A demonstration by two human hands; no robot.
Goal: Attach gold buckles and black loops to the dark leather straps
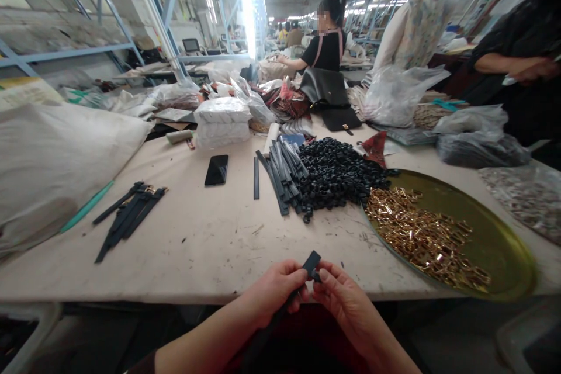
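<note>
At the table's front edge my left hand [284, 283] is closed on a flat black strap [311, 263], whose end points up past the fingers. Close beside it, my right hand [335, 286] pinches a small black loop [315, 276] against the strap. Beyond the hands lies a big heap of small black loops [335, 172], with a bundle of flat dark strips [284, 172] along its left side. To the right a round gold tray [508, 245] holds gold-coloured metal buckles [425, 239]. Several black straps with buckles [131, 213] lie at the left.
A black phone [216, 170] and a single strip [256, 178] lie mid-table. Behind are white wrapped packs [222, 120], a black leather bag [328, 93] and plastic bags [401, 93]. A large white sack [56, 158] is at left. People stand across the table.
</note>
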